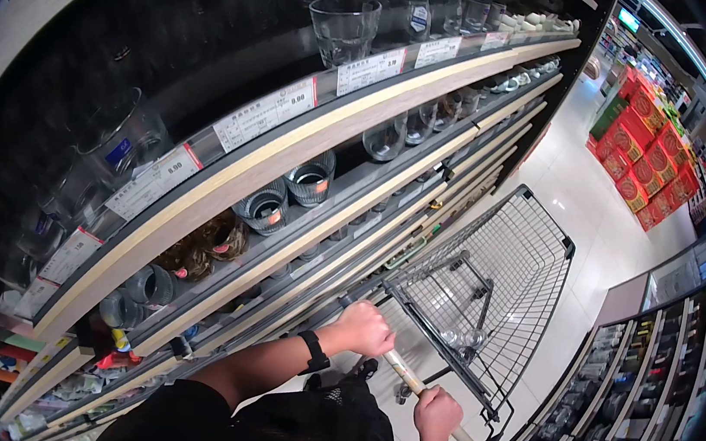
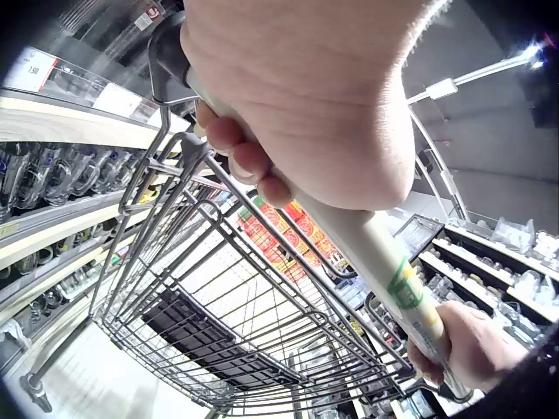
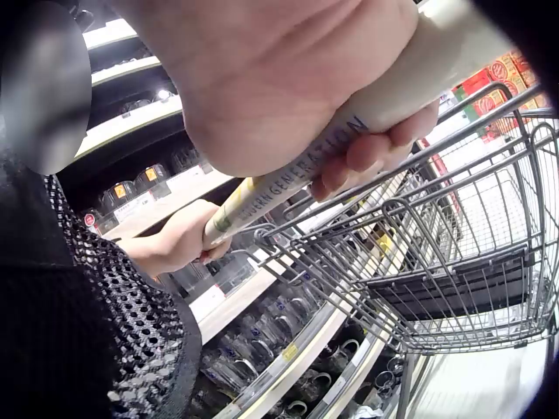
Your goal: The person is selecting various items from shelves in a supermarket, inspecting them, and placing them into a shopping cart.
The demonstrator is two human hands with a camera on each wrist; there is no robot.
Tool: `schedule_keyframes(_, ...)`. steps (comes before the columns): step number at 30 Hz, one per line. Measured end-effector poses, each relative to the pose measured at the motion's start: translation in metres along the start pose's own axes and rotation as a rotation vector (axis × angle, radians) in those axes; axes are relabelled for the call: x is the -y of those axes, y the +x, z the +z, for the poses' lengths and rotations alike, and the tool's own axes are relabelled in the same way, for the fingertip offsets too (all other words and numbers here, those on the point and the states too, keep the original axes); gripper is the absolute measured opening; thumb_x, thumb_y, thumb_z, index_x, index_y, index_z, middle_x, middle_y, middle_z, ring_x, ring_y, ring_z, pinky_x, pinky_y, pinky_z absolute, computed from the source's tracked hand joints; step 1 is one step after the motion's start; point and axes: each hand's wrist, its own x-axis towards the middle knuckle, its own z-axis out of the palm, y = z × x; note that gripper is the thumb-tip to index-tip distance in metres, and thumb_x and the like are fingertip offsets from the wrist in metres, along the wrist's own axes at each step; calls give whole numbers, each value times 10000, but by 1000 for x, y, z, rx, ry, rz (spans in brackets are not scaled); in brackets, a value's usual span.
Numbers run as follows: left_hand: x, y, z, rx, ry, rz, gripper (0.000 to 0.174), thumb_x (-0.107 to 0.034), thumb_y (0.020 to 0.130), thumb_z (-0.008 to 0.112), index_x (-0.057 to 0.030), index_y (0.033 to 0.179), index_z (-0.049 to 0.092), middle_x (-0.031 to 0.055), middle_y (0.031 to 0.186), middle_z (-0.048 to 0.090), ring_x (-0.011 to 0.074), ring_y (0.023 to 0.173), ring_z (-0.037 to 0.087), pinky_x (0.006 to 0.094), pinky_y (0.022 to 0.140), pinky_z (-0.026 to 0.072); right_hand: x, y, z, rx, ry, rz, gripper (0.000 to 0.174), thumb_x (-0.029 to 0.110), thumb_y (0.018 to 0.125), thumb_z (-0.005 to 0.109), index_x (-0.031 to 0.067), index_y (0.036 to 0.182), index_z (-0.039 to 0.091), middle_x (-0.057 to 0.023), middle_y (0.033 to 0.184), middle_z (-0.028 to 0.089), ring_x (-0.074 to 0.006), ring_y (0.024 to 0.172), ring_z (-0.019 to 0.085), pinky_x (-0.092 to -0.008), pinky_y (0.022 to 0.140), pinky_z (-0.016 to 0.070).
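My left hand [image 1: 367, 328] grips the pale handle [image 1: 404, 371] of a shopping cart [image 1: 557, 283] near its left end. Further along the same bar, my right hand [image 1: 438, 415] has its fingers curled round it. In the left wrist view, fingertips [image 2: 251, 161] show beneath the handle, and a green and yellow print marks the bar [image 2: 403, 284] between the hands. Dark lettering runs along the handle [image 3: 306, 161] in the right wrist view. A few clear glass items [image 1: 468, 342] appear inside the grey wire basket, close to the handle end.
Shelves [image 1: 292, 140] of glassware with price tags run along the left, close beside the cart. Another low shelf unit [image 1: 637, 401] stands at the right. Red boxes [image 1: 648, 154] are stacked ahead past the aisle's end, on a pale tiled floor [image 1: 563, 170].
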Motion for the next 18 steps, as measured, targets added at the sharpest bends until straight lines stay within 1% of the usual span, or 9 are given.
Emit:
schedule_keyframes(3,2,5,6,-3,14,-16,401,-306,795,592,-63,482,657,122,476,580,328,471,594,423,545,507,-3,9,-5,97,-12,27,394,253,914,482,29,678,704,-214,639,656,-405,570,646,-495,579,519)
schedule_keyframes(5,5,8,12,19,5,0,461,-344,859,535,-92,490,647,110,486,591,323,469,602,423,527,484,-6,15,-7,152,-15,29,410,265,922,470,26,713,729,-225,657,663,-413,595,657,-502,601,526)
schedule_keyframes(6,4,10,10,7,-14,4,472,-344,864,533,-86,482,637,112,481,585,332,466,596,428,515,483,-4,18,-13,195,25,49,450,285,956,437,15,725,712,-251,666,646,-453,646,646,-540,654,512)
schedule_keyframes(7,3,11,10,2,-9,-15,472,-344,864,533,-86,482,637,112,481,585,332,466,596,428,515,483,-5,20,-14,202,25,31,450,285,956,437,15,725,712,-251,666,646,-453,646,646,-540,654,512)
schedule_keyframes(9,2,16,11,42,-35,-48,414,-314,805,588,-61,481,638,123,485,580,342,495,597,430,576,501,-11,26,-15,262,16,43,472,302,969,423,9,754,724,-259,679,648,-460,676,648,-548,681,509)
schedule_keyframes(10,2,17,12,35,-39,-45,423,-327,811,586,-60,488,641,125,484,579,348,498,595,431,589,501,-12,30,-17,307,6,45,491,315,980,409,4,781,733,-266,693,651,-467,704,650,-550,706,507)
schedule_keyframes(15,3,27,12,25,-42,-66,416,-342,818,578,-68,518,663,131,499,589,350,504,598,433,585,503,-29,48,-13,383,-25,-8,528,330,990,382,0,784,738,-265,715,664,-471,740,656,-554,737,507)
schedule_keyframes(17,5,30,10,41,-71,-48,432,-352,829,558,-65,527,667,139,509,596,360,501,607,453,534,496,-34,59,-12,511,-44,-47,501,327,960,390,10,795,740,-264,782,688,-475,769,670,-561,753,527)
schedule_keyframes(18,6,31,13,26,-87,-52,413,-348,814,570,-61,536,674,141,513,596,359,505,606,452,541,497,-34,64,-15,526,-88,-89,495,324,960,385,10,807,736,-260,788,691,-472,772,672,-562,749,527)
